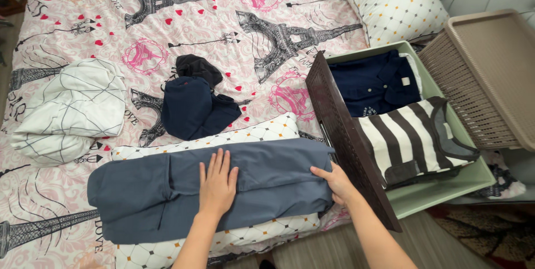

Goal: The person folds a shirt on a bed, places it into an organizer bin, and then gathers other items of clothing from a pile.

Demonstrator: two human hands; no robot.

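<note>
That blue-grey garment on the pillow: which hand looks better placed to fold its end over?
Probably the right hand: it grips the end of the blue-grey garment nearest the green bin, so it could lift that edge across. The left hand lies flat on the middle, better suited to pinning the cloth down.

Both forearms are bare, with no sleeves in view; the left hand (217, 186) and right hand (337, 182) wear no gloves, rings or watch.

Trousers (167, 194) on pillow (245, 135); bin (446, 191) right; crumpled garments (195, 104) behind.
</note>
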